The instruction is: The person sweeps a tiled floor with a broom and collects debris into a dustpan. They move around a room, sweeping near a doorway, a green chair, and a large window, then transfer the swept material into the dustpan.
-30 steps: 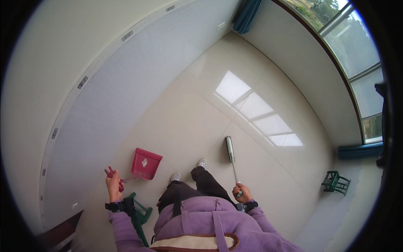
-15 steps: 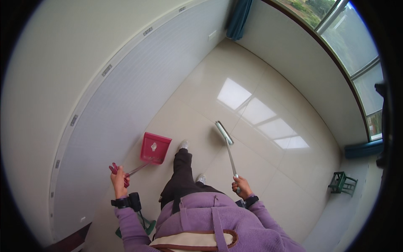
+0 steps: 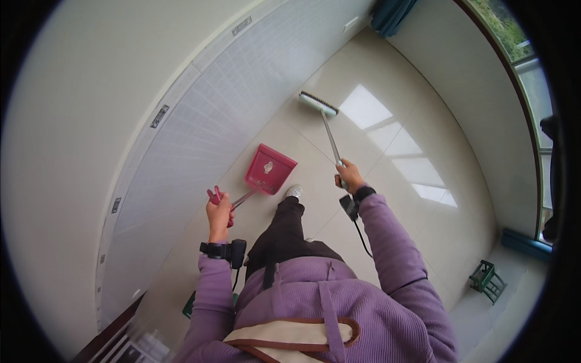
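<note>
- The left hand (image 3: 218, 212) has its fingers curled tight around the handle of a red dustpan (image 3: 272, 169), the red grip poking out on both sides of the fist.
- That dustpan is ahead and to the right of the fist, open edge pointing away from the person; I can't tell whether it touches the floor (image 3: 448, 236).
- The right hand (image 3: 350, 176) is closed around the pale end of a broom (image 3: 330, 134), fingers wrapped about the stick.
- The broom stretches well forward, its wide, pale head with dark bristles beyond the dustpan and apart from it, near the foot of the grey wall panel (image 3: 187, 151).
- One light shoe (image 3: 294, 192) stands just beside the dustpan's near right corner.
- Window light gleams on the tiles to the broom's right.
- Over by the right-hand wall sits a green stool (image 3: 487, 282).
</note>
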`<action>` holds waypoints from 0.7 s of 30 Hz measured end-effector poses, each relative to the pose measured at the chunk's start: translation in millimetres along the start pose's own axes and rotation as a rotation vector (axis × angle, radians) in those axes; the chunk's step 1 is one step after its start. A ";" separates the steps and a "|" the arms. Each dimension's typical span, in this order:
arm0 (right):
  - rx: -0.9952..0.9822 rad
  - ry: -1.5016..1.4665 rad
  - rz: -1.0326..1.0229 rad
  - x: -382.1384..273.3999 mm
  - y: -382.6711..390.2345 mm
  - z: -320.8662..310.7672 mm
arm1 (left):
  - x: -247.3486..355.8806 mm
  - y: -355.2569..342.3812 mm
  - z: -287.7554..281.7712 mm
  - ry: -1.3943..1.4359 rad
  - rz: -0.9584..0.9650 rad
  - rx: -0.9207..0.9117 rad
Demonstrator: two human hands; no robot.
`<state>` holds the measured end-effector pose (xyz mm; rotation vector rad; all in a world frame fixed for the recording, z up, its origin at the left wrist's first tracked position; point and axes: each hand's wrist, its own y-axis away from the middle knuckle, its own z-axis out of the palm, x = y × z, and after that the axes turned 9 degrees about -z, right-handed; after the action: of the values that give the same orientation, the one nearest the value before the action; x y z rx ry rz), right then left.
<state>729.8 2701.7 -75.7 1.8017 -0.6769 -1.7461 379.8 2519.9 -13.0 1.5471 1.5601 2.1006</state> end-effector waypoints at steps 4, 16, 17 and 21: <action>-0.079 0.274 -0.052 11.1 -45.4 28.7 | 14.2 6.7 18.8 -0.023 -0.020 0.007; -0.520 0.355 0.287 -21.0 159.6 -94.0 | 71.9 11.1 64.4 -0.030 -0.101 -0.018; -0.457 0.313 0.358 -31.4 170.9 -103.2 | 73.9 13.4 66.8 -0.009 -0.104 -0.032; -0.366 0.140 0.371 -41.4 200.6 -130.7 | 73.9 28.9 75.6 0.023 -0.085 -0.109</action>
<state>861.2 2587.8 94.0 1.4273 -0.5491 -1.3783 414.6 2599.6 53.7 1.4013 1.4643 2.1269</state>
